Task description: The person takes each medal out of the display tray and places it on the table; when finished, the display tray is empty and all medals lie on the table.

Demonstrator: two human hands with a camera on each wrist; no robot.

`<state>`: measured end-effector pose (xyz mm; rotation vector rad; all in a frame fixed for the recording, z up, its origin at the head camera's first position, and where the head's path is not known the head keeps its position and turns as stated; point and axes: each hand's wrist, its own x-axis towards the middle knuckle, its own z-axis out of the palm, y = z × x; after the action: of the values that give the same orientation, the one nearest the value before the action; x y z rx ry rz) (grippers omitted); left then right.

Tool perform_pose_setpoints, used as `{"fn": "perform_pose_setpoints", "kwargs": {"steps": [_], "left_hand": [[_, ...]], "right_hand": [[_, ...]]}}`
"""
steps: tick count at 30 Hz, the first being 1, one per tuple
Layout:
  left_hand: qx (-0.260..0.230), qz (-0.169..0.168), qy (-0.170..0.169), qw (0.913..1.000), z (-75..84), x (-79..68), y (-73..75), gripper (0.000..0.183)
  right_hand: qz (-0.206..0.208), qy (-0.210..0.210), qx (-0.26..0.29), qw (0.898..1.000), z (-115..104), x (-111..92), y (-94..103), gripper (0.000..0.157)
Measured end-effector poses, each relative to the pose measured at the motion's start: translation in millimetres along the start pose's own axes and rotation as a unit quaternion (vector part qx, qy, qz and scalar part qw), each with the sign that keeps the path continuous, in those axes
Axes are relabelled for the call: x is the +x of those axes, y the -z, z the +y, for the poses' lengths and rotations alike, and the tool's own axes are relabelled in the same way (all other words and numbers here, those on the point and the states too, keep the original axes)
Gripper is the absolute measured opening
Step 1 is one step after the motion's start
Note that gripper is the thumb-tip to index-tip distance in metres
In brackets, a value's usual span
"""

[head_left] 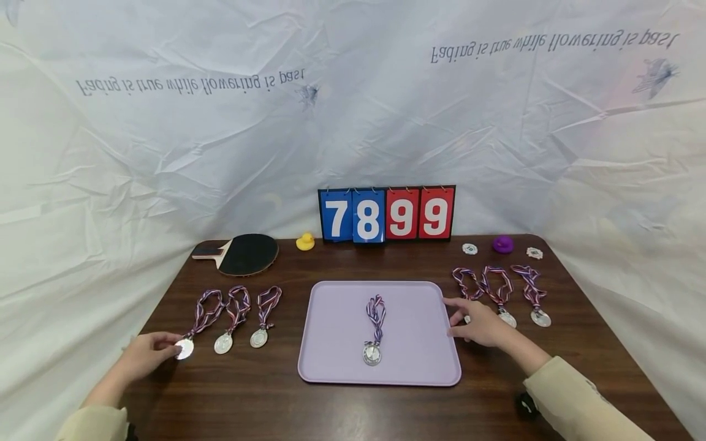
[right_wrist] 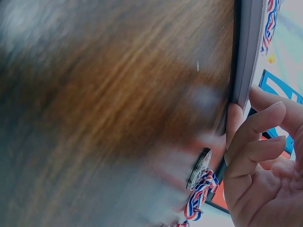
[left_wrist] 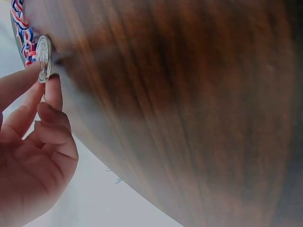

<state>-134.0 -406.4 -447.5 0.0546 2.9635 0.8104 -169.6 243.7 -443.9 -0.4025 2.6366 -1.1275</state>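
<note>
My left hand pinches the rim of a silver medal at the far left. The left wrist view shows that medal on edge between the fingertips, its striped ribbon trailing away. At the right edge of the lilac tray, my right hand touches the rim with extended fingertips. On the tray lies another medal, its ribbon stretched toward the back. A third medal lies just beyond the right hand, which partly hides it in the head view.
Two more medals lie beside the held one. Several medals lie right of the tray. Along the back are a table tennis bat, a yellow duck, a flip scoreboard, a purple duck and two chips.
</note>
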Motion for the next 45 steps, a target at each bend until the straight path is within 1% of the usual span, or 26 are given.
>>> {"fn": "perform_pose_setpoints", "kwargs": {"steps": [5, 7, 10, 14, 16, 19, 24, 26, 31, 36, 39, 43, 45], "left_hand": [[0.010, 0.017, 0.014, 0.9997, -2.0, -3.0, 2.3, 0.028], [0.020, 0.031, 0.015, 0.9992, -2.0, -4.5, 5.1, 0.029], [0.026, 0.065, 0.013, 0.9974, 1.3, -5.8, 7.4, 0.030], [0.013, 0.109, -0.001, 0.9939, 12.2, -5.2, 4.9, 0.028], [0.000, 0.121, -0.008, 0.9927, 20.1, -4.3, 2.0, 0.028], [-0.021, 0.126, -0.016, 0.9917, 34.6, -3.4, -3.2, 0.029], [-0.053, 0.109, -0.034, 0.9920, 62.7, -1.9, -13.9, 0.032], [-0.065, 0.097, -0.046, 0.9921, 74.0, -1.3, -19.5, 0.033], [-0.083, 0.082, -0.089, 0.9892, 101.3, -1.6, -35.7, 0.027], [-0.108, 0.068, -0.138, 0.9822, 130.5, -3.4, -53.6, 0.024], [-0.128, 0.040, -0.161, 0.9779, 148.3, -4.7, -65.1, 0.024], [-0.151, -0.012, -0.174, 0.9730, 172.9, -4.8, -77.7, 0.022], [-0.161, -0.031, -0.177, 0.9704, 184.7, -3.0, -82.8, 0.022]], "right_hand": [[0.001, -0.007, -0.003, 1.000, -0.1, -0.3, 0.3, 0.064], [0.001, -0.011, -0.004, 1.000, -0.3, -0.2, 0.3, 0.064], [0.002, -0.011, -0.005, 1.000, -0.2, -0.1, 0.1, 0.064], [0.003, -0.009, -0.006, 1.000, 0.8, -0.1, -0.6, 0.064], [0.002, -0.012, -0.007, 1.000, 1.7, 0.2, -0.9, 0.064], [0.001, -0.012, -0.005, 1.000, 2.6, 0.5, -1.3, 0.063], [-0.004, 0.010, 0.006, 1.000, 3.3, -0.2, 0.1, 0.064], [-0.006, 0.016, 0.012, 1.000, 3.3, -0.6, 0.4, 0.064], [-0.008, 0.018, 0.016, 1.000, 3.0, -1.0, 0.4, 0.064], [-0.009, 0.012, 0.018, 1.000, 3.0, -0.5, -0.2, 0.064], [-0.008, 0.012, 0.015, 1.000, 3.1, -0.2, -0.1, 0.064], [-0.008, 0.014, 0.011, 1.000, 2.5, -0.2, 0.3, 0.064], [-0.009, 0.017, 0.011, 1.000, 2.0, -0.1, 0.2, 0.064]]}}
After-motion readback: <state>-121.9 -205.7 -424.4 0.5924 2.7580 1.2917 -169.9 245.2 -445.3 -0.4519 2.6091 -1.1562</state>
